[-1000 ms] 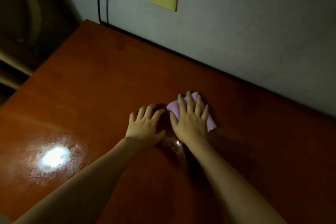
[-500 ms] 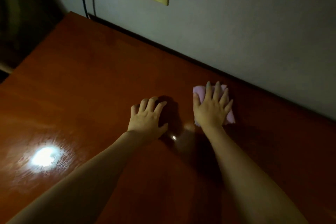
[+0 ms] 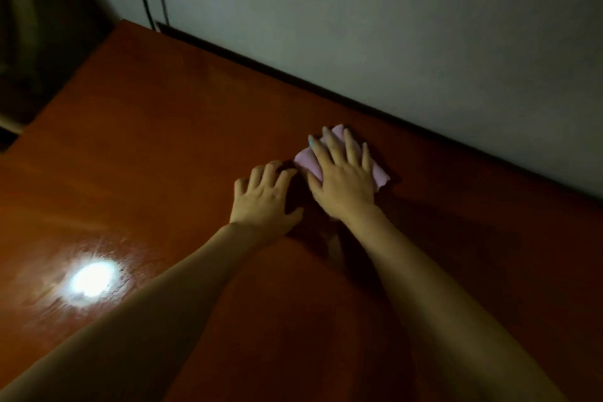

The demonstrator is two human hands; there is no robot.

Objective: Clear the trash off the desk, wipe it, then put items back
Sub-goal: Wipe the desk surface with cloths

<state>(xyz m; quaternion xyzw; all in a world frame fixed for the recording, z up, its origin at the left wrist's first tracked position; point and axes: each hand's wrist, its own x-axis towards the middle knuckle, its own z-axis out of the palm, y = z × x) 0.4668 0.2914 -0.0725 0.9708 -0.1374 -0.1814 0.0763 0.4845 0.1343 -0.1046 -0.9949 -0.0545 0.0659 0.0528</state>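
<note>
Pink cloth lies on the table near the wall, pressed flat under the right hand, fingers straight, apparently for wiping. Left hand rests just beside it, fingers loosely bent, holding nothing, probably bracing.

i see a glossy reddish-brown desk set against the wall; on it lies a pink cloth under my right hand, my left hand flat beside it.
</note>
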